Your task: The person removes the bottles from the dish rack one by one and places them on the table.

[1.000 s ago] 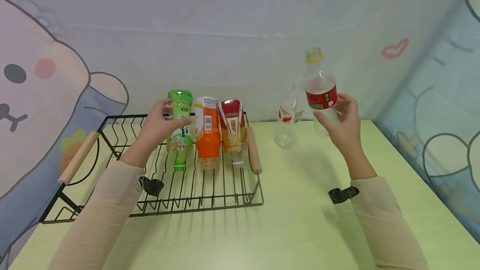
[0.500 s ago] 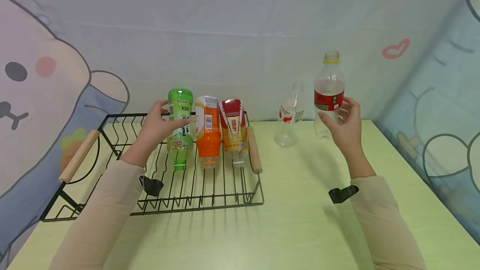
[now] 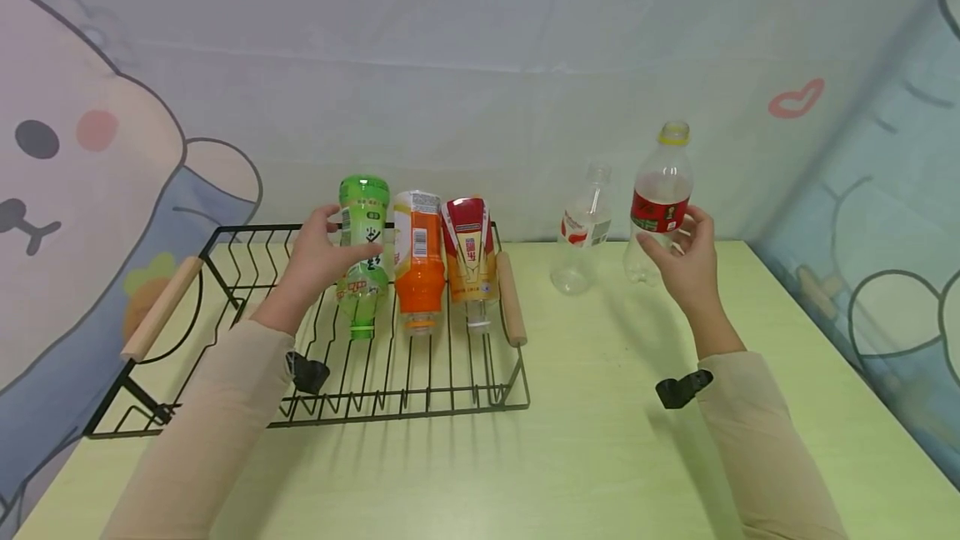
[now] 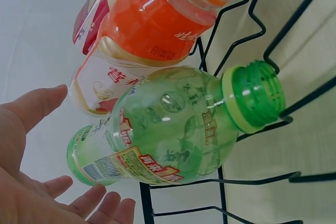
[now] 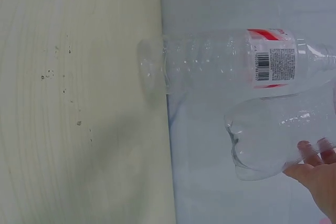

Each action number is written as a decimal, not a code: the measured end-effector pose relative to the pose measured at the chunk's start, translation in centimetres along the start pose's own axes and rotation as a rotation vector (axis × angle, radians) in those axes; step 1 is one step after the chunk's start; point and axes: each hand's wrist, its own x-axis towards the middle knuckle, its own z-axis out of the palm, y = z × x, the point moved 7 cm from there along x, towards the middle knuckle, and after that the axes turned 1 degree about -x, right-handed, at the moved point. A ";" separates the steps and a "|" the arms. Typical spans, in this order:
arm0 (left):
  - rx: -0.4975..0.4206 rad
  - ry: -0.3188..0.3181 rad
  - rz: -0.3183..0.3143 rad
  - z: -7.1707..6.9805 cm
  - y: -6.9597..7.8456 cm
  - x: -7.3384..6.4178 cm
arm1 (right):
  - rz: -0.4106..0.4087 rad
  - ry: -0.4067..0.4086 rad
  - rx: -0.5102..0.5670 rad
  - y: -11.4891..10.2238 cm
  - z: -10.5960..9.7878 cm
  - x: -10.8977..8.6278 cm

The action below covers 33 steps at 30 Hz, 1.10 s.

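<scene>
Fingers and thumb of the right hand [image 3: 686, 257] pinch the lower part of a red-labelled clear plastic bottle [image 3: 660, 211], which we find at the right, near the back of the table [image 3: 570, 440]. Its long axis is nearly vertical, the mouth with its yellow neck ring pointing up and leaning slightly to the right, the base down.

From the head view we get this red label and neck; the right wrist view cuts them off but shows us the ridged base, with backdrop [image 5: 194, 182] between it and the table edge. That same view also gives us the barcode on the slim clear bottle [image 3: 577, 244], standing upright just beside.

At the wire rack [image 3: 405, 417], the left hand [image 3: 318, 252] is spread around the base end of a green plastic bottle [image 3: 363, 219]. Head-on, the thumb seems to cross this bottle; the left wrist view shows us a gap between them. Whether the other fingertips touch it, we cannot tell. Its long axis runs front to back, threaded mouth toward us, base at the far side. Beside it lie an orange-and-white bottle [image 3: 419, 261] and a red-and-gold bottle [image 3: 471, 248], necks likewise toward us.
</scene>
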 end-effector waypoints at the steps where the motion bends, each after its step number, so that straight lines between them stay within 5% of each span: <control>1: 0.002 0.000 -0.004 0.0 0.0 0.0 | 0.005 -0.002 -0.003 0.2 0.0 0.0; 17: 0.010 -0.027 0.012 0.6 -0.6 0.2 | 0.084 -0.022 -0.006 2.3 0.4 0.4; 33: 0.016 -0.080 -0.038 1.1 -1.4 0.2 | 0.095 -0.038 -0.078 4.3 0.7 0.3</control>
